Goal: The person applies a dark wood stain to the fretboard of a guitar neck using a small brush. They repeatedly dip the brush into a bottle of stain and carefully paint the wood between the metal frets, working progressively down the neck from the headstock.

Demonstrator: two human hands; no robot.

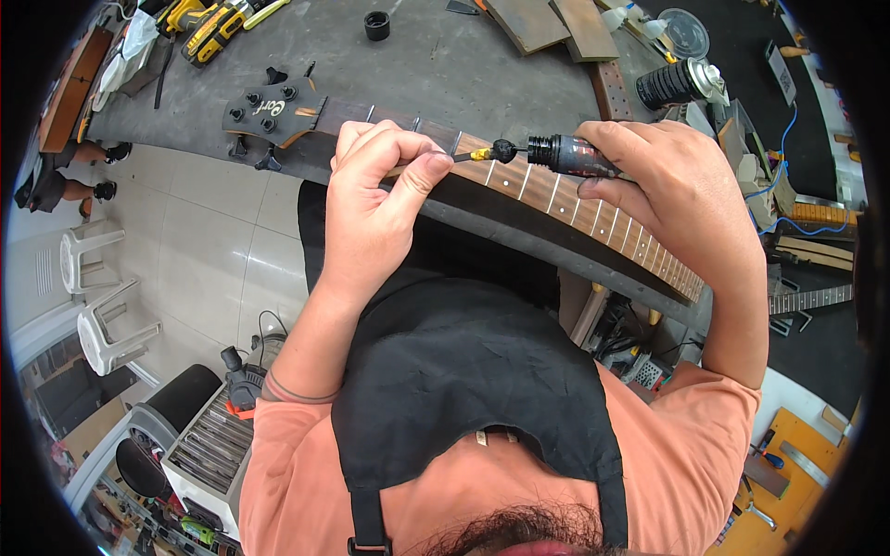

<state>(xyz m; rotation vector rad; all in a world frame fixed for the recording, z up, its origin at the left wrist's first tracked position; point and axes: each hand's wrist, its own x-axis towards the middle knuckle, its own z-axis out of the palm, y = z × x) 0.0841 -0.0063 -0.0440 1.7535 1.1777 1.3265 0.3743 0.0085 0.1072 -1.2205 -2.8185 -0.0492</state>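
My left hand [385, 181] pinches a thin stick tool with a yellow band [480, 155] and a round black part toward its far end. A thin dark rod runs from that part to the mouth of a small dark bottle [579, 156]. My right hand [663, 171] grips this bottle, lying nearly sideways, its uncapped threaded neck facing left. How far the rod reaches inside is hidden. Beneath both hands a guitar neck [561, 199] rests along the bench's near edge, frets up. Its dark headstock [269, 113], with several tuners, points left.
On the grey bench [315, 46] are a small black cap-like ring [376, 25], a yellow-and-black power drill [215, 35], wooden boards [528, 23] and a black can [669, 83]. A blue cable [783, 153] hangs at right. White stools [116, 324] stand on the floor; another person's legs [79, 176] show far left.
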